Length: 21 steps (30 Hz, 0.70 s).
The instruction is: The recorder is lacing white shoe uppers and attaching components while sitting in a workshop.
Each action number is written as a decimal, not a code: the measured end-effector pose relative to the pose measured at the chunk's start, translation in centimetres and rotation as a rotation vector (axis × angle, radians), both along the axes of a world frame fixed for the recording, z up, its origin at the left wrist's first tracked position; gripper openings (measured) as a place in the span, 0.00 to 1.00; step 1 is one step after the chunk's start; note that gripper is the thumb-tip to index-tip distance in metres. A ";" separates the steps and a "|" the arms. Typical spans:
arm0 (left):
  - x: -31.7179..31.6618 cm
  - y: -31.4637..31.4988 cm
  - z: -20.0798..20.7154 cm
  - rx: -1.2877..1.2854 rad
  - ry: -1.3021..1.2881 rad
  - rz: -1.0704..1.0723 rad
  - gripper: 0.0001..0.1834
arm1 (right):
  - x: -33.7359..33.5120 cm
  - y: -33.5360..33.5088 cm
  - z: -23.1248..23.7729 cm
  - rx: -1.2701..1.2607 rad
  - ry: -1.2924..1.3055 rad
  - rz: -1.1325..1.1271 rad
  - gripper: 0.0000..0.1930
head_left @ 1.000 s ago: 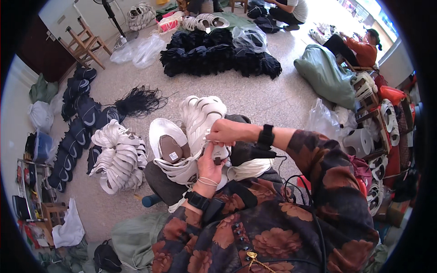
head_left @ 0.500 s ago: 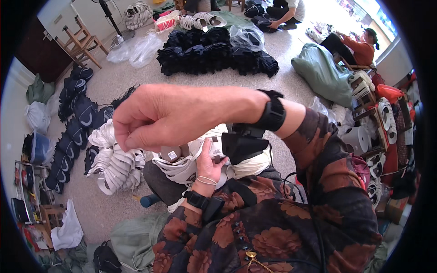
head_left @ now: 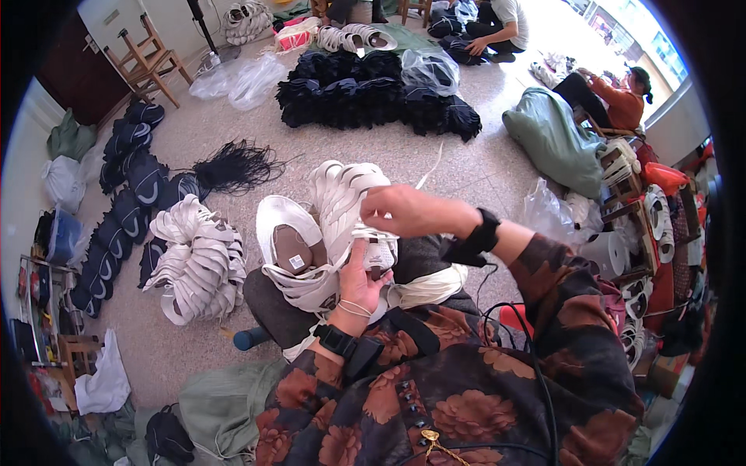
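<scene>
My left hand [head_left: 360,281] grips a white shoe upper [head_left: 381,255] over my lap, thumb along its front part. Just above that upper is my right hand [head_left: 404,211], its fingers curled and pinched together near the lacing; what they hold is hidden. A loose white shoelace [head_left: 434,169] sticks up behind the right hand. On my lap, left of my hands, lies a row of nested white shoe uppers [head_left: 291,229], the front one showing a brown insole [head_left: 293,247]. More white uppers [head_left: 342,182] are stacked beyond my hands. A bundle of cream laces [head_left: 435,286] lies across my right leg.
On the floor to the left sit a pile of white uppers [head_left: 198,264] and a row of dark blue uppers [head_left: 128,213]. Black laces [head_left: 237,167] and black bundles [head_left: 373,93] lie ahead. A green sack [head_left: 548,136] stands right, before a seated person [head_left: 622,101].
My right hand has come down and right, from raised high across the view to just above the upper. The lace now shows behind it. My left hand keeps its grip.
</scene>
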State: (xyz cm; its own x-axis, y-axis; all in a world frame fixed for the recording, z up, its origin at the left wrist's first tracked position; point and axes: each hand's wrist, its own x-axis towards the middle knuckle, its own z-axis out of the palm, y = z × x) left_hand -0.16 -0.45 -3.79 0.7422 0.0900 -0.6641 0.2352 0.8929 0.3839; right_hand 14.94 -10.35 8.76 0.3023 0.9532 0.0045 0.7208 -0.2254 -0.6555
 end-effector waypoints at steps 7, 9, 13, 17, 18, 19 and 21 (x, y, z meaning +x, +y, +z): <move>-0.1 0.1 -0.1 -0.016 -0.016 0.002 0.26 | -1.0 0.0 -4.5 -0.002 0.037 -0.055 0.12; -0.1 0.2 -0.2 -0.018 -0.047 -0.013 0.26 | -1.2 0.0 -4.1 -0.038 0.229 -0.136 0.11; -0.1 0.1 -0.3 -0.004 -0.053 -0.029 0.26 | -1.4 0.0 -3.5 -0.110 0.286 -0.125 0.13; 0.0 0.2 -0.2 -0.011 -0.046 -0.028 0.28 | -1.6 1.3 -4.1 -0.194 0.101 -0.162 0.16; 0.0 0.2 -0.1 -0.012 -0.048 -0.027 0.28 | -1.6 1.4 -4.2 -0.220 0.028 -0.142 0.17; -0.1 0.2 0.1 -0.024 -0.049 -0.018 0.29 | -1.5 1.4 -4.1 -0.221 0.026 -0.137 0.17; -0.1 0.2 0.6 -0.037 -0.051 -0.004 0.29 | -1.2 1.3 -3.7 -0.184 0.012 -0.089 0.15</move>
